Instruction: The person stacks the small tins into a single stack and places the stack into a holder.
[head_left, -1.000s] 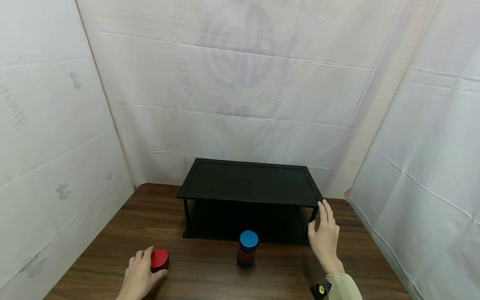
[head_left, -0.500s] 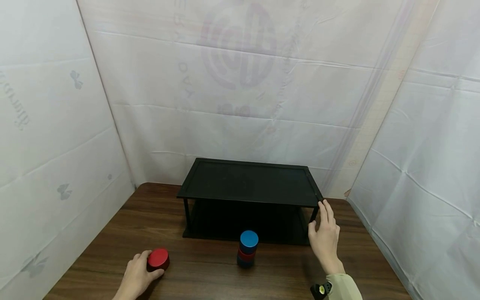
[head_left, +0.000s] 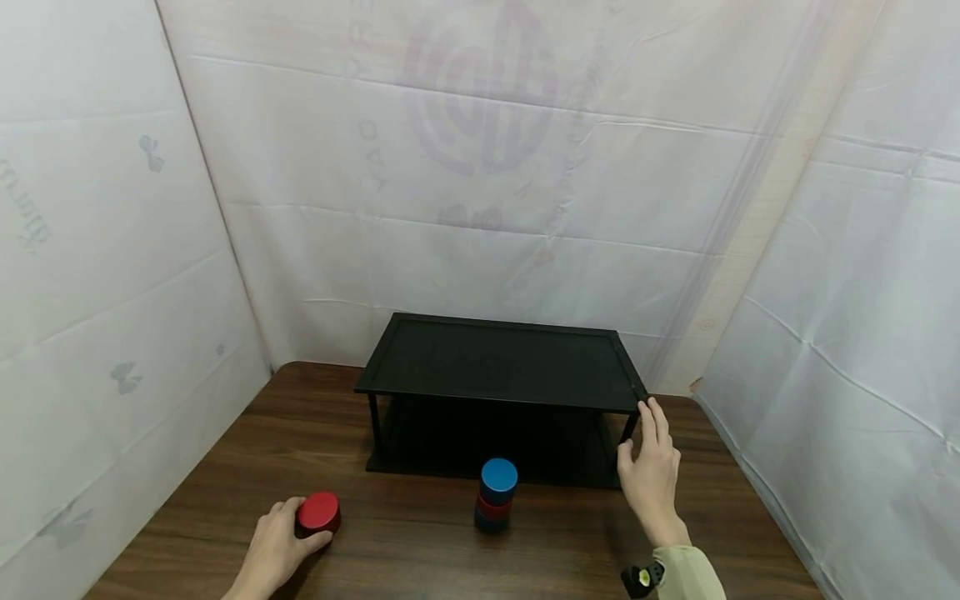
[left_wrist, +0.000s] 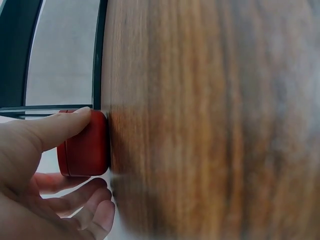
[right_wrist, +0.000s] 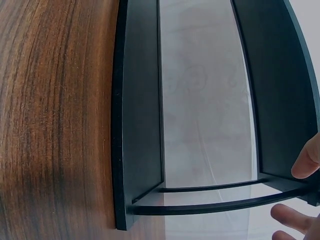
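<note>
A round red tin sits on the table at the left. My left hand holds it by its sides between thumb and fingers; in the left wrist view the thumb lies along the tin's near side. To the right, a two-tier black rack stands on the table. At its right front corner, my right hand touches the edge of the top shelf with fairly straight fingers, thumb apart from them. Between the hands, in front of the rack, rises a small stack of round tins, blue on top with red and dark blue below.
The brown wooden table reaches forward to a pale sheet wall behind the rack. More pale sheeting closes off the left and right sides. A thin post supports the shelf beside my right hand.
My left hand has shifted slightly left on the red tin, so more of its lid shows. The head view has tilted a little. My right hand stays at the rack's corner.
</note>
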